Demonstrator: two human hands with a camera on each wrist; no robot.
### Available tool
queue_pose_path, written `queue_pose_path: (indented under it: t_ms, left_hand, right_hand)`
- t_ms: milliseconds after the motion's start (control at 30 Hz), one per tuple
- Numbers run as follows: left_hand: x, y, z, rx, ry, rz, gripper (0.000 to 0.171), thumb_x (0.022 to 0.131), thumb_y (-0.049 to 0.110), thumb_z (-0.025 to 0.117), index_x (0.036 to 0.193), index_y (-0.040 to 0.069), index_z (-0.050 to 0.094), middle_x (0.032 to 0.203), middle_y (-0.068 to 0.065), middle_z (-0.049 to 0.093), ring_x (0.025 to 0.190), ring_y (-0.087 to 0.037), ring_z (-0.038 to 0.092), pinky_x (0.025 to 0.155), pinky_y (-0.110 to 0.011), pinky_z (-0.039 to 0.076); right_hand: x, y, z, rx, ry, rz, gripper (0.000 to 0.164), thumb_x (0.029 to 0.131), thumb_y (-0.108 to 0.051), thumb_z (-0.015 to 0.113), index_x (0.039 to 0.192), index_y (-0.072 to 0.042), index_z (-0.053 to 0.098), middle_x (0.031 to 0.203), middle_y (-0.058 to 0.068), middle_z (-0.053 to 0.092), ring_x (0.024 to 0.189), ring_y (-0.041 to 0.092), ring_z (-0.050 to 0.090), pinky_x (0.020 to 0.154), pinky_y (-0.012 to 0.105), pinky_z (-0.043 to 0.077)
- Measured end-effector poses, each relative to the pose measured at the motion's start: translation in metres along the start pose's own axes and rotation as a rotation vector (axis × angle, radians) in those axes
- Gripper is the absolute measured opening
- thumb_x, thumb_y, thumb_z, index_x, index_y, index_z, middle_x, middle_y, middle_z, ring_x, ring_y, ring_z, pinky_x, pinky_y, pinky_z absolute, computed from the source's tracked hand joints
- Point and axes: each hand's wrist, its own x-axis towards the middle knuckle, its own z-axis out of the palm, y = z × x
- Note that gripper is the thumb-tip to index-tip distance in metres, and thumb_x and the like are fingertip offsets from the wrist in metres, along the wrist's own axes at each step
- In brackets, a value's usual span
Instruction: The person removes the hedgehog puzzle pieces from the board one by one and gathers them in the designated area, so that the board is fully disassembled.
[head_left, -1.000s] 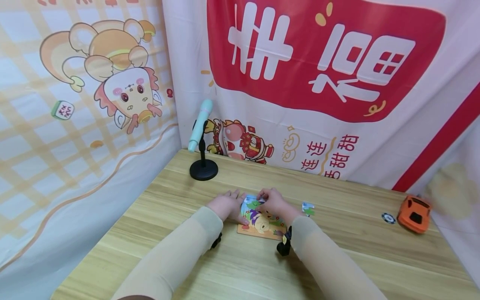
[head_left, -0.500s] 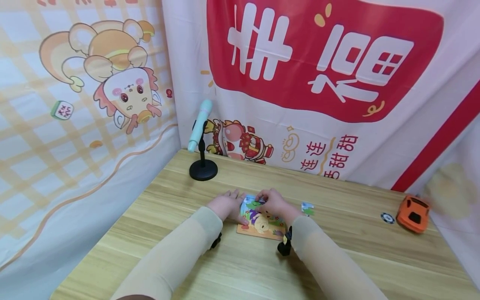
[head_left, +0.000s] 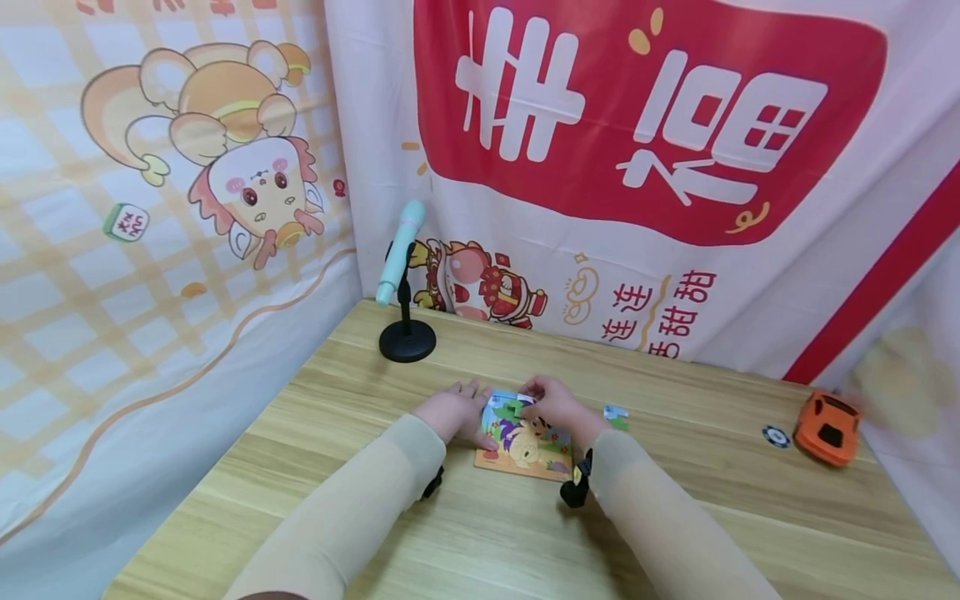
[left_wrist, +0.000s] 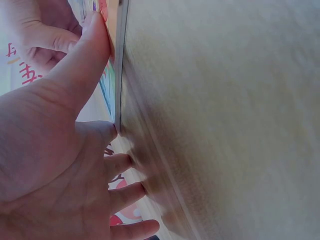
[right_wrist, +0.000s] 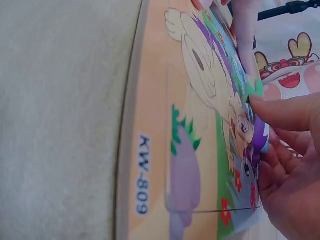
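A cartoon jigsaw puzzle board (head_left: 517, 468) with an orange lower border lies on the wooden table. My left hand (head_left: 453, 412) rests at its left side, fingers spread; in the left wrist view the thumb (left_wrist: 87, 52) lies over the board's edge and the fingertips touch the table. At the board's upper right, my right hand (head_left: 557, 406) pinches a puzzle piece (right_wrist: 260, 134) with purple on it between thumb and fingers, partly hidden by them. A dark gap shows in the picture beside that hand. One loose puzzle piece (head_left: 617, 417) lies right of the board.
A mint-green microphone (head_left: 401, 250) on a black round-based stand (head_left: 407, 340) is at the back left. Far right are an orange toy car (head_left: 827, 429) and a round blue-and-white chip (head_left: 776, 436). Printed cloth (head_left: 465, 208) hangs behind the table.
My right hand has shifted slightly to the right, showing more of the board's upper part. My left hand has stayed in place.
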Motion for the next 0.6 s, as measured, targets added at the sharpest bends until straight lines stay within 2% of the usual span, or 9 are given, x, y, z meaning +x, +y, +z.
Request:
queue_pose_path:
  t_ms: [267, 400, 600]
  left_hand:
    - [-0.001, 0.001, 0.001, 0.032, 0.003, -0.002, 0.117, 0.07, 0.084, 0.059, 0.16, 0.028, 0.01, 0.165, -0.005, 0.006, 0.148, -0.033, 0.011, 0.117, -0.049, 0.019]
    - [-0.001, 0.0, 0.002, 0.013, 0.018, 0.0, 0.118, 0.069, 0.083, 0.062, 0.16, 0.027, 0.013, 0.165, -0.005, 0.007, 0.148, -0.033, 0.012, 0.116, -0.049, 0.019]
    - [0.0, -0.002, 0.003, -0.011, 0.016, -0.007, 0.119, 0.067, 0.082, 0.063, 0.16, 0.03, 0.011, 0.165, -0.003, 0.005, 0.149, -0.032, 0.01, 0.117, -0.049, 0.018]
  right_hand:
    - [0.0, 0.003, -0.004, 0.011, 0.015, -0.006, 0.017, 0.088, -0.002, 0.073, 0.103, -0.008, 0.067, 0.097, 0.008, 0.062, 0.088, 0.024, 0.056, 0.078, 0.039, 0.047]
    - [-0.001, 0.006, -0.007, 0.029, 0.036, -0.019, 0.01, 0.093, -0.002, 0.067, 0.102, -0.006, 0.07, 0.091, 0.006, 0.063, 0.086, 0.021, 0.057, 0.079, 0.038, 0.048]
    - [-0.002, 0.01, -0.013, 0.075, 0.055, 0.018, 0.011, 0.095, -0.003, 0.064, 0.101, -0.009, 0.071, 0.093, 0.005, 0.064, 0.086, 0.022, 0.058, 0.079, 0.038, 0.048]
